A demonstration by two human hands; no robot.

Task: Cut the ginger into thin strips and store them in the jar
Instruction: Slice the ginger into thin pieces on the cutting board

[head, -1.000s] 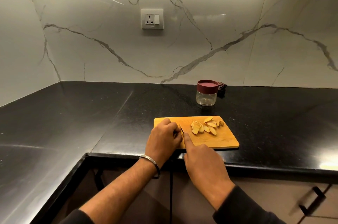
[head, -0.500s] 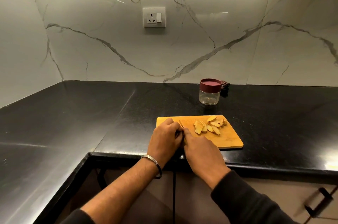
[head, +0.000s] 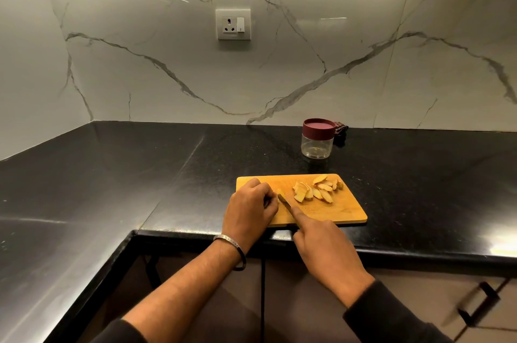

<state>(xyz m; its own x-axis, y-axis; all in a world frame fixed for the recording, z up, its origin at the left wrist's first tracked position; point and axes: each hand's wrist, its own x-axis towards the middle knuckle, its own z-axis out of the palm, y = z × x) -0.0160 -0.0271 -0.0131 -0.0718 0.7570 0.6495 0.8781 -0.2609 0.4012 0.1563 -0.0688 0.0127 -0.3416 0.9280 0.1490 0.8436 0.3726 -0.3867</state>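
A wooden cutting board (head: 344,209) lies at the counter's front edge. Several pale ginger slices (head: 317,191) are heaped on its far middle. My left hand (head: 250,205) rests curled on the board's left part and holds down a small ginger piece (head: 279,191) that barely shows past the fingers. My right hand (head: 321,247) grips a knife (head: 284,201), index finger laid along the blade, whose tip points at the left fingers. A clear jar (head: 317,145) with a maroon lid stands shut behind the board.
The black stone counter (head: 140,174) runs in an L along the marble wall. A small dark object (head: 340,130) sits behind the jar. A wall socket (head: 233,24) is above. Cabinet doors with a black handle (head: 475,306) are below the counter edge.
The knife blade has drawn slightly back from my left fingers and now shows clearly. My right hand has shifted a little toward me. The slices have not moved.
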